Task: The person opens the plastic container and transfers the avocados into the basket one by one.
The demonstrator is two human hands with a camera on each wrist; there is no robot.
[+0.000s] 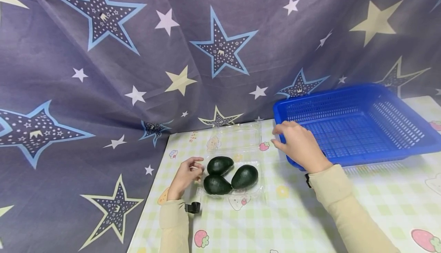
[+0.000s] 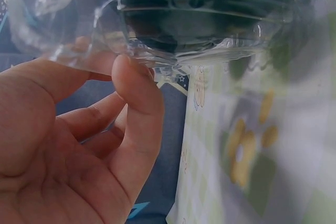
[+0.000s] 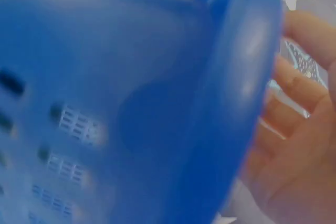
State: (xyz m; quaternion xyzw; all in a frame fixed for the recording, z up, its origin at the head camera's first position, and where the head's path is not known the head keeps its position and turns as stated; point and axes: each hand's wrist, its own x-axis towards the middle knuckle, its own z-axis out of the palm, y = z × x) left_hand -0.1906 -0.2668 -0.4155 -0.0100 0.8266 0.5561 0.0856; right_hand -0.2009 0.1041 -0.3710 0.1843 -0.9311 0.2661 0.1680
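Head view, with both wrist views. The left hand (image 1: 185,176) lies at the 9 o'clock edge of a clear plastic clamshell tray (image 1: 256,193); its thumb and fingers pinch the tray's rim, as the left wrist view confirms, where the thumb (image 2: 137,95) presses the transparent lip. Three dark green avocados sit in the tray: one (image 1: 220,165) at 11 o'clock, one (image 1: 216,184) at 7 o'clock, one (image 1: 245,176) at 3 o'clock, all touching or nearly so. The tray's open lid (image 1: 234,136) lies flat at 12 o'clock and is hard to make out against the checked tablecloth (image 1: 296,222). The right hand (image 1: 300,144) rests at the near left corner of a blue perforated basket (image 1: 361,124), fingers loosely curved over the rim; whether they actually clasp it cannot be told. In the right wrist view the basket's blurred wall fills most of the picture and hides most of the fingers (image 3: 296,85). A star-printed cloth (image 1: 138,54) hangs behind.
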